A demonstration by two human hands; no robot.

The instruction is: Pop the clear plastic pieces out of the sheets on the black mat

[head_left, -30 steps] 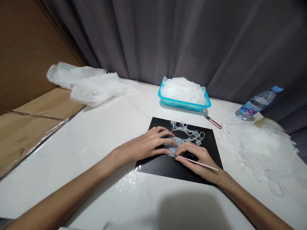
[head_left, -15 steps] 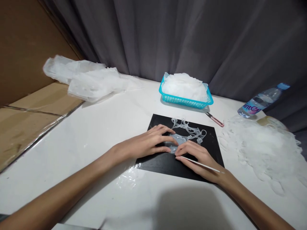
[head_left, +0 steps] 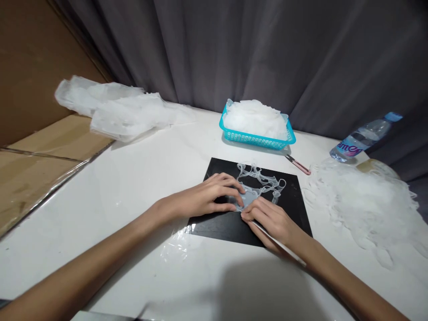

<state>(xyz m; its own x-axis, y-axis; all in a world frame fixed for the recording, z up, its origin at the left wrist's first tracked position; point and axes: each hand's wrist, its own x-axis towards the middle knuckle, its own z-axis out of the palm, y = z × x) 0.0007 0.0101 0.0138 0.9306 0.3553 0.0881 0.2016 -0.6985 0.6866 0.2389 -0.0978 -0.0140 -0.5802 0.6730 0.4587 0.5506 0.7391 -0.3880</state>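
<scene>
A translucent, flat moulded piece (head_left: 249, 196) lies on a black mat (head_left: 217, 229), partly covered by my fingers. My left hand (head_left: 217, 194) rests over its left side, fingers spread with their tips on the piece. At its lower edge, my right hand (head_left: 272, 218) is closed around a thin white stick (head_left: 282, 246), whose long end slants back toward the wrist. Which part of the piece the stick's tip touches is hidden under the fingers. Just beyond the piece, curly translucent strips (head_left: 264, 178) spread across the mat's upper part.
A turquoise basket (head_left: 256, 141) heaped with white pieces stands at the back. Near it lies a pink-handled cutter (head_left: 297, 165). To the right are a water bottle (head_left: 364, 139) and a pile of translucent scraps (head_left: 371, 209). Plastic bags (head_left: 127, 116) lie back left, beside cardboard (head_left: 50, 151).
The stick's free end has swung down, nearer the right wrist. My right hand has turned slightly, and my left fingers have curled a little more over the piece. The view has shifted slightly.
</scene>
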